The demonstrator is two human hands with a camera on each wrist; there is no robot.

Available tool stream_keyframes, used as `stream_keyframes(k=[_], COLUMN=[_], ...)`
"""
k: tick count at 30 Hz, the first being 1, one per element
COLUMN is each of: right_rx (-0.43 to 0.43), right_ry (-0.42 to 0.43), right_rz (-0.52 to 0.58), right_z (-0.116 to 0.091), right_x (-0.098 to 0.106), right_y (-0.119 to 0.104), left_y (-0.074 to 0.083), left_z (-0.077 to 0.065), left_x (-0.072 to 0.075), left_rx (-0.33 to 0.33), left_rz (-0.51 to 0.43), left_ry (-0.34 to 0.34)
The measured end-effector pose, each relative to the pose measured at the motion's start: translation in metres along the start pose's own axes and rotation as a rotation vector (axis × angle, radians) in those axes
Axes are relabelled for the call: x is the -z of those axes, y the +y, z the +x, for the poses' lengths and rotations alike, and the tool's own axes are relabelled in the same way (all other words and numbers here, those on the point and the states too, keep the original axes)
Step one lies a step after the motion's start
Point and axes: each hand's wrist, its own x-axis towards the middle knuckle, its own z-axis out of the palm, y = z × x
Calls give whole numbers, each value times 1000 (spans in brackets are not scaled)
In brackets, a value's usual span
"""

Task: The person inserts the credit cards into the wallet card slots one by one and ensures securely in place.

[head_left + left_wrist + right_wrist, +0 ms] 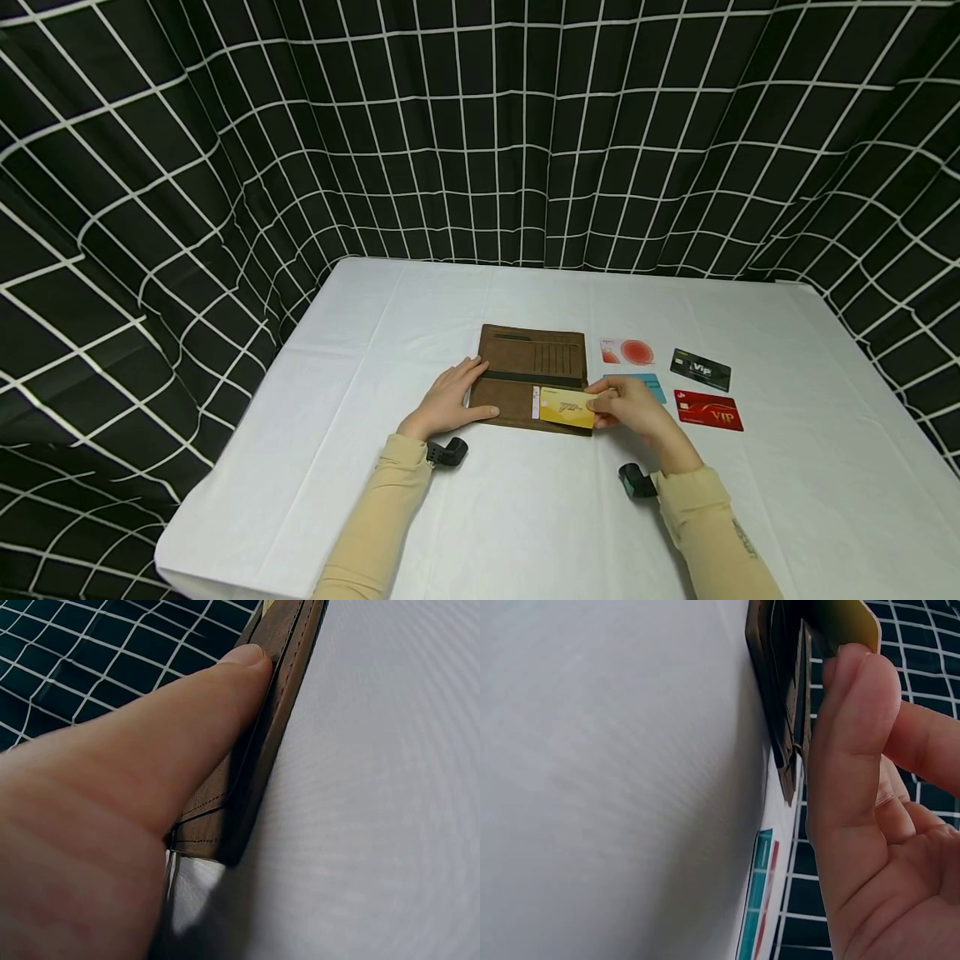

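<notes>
A brown wallet (510, 403) lies unfolded on the white table, with card slots in its far half and a dark band across the fold. My left hand (444, 398) rests on its left edge, fingers spread; in the left wrist view the thumb (217, 690) presses the leather near the stitched edge. My right hand (630, 408) pinches a yellow card (564, 407) by its right end, over the wallet's near half. A whitish strip (536, 402) shows at the card's left end. In the right wrist view the yellow card (847, 622) stands between thumb and fingers.
Right of the wallet lie a white card with a red circle (627, 352), a blue card (651, 385) partly behind my right hand, a black Vip card (701, 369) and a red VIP card (708, 410). Black gridded curtains (495, 150) surround the table (525, 517).
</notes>
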Motion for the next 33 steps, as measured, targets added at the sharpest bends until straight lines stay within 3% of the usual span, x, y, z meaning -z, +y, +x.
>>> stream_keyframes(k=[12,24,33], right_rx=[-4,-28,-42], right_ry=[-25,11,45], right_rz=[-28,34,10], right_z=[7,9,10], right_x=[-1,-4,-8], right_y=[-2,-3,-6], left_y=[1,0,-2], left_z=[0,1,1], left_x=[0,0,-2], left_rx=[6,17,11], left_rz=[-5,8,7], left_ry=[-5,-9,3])
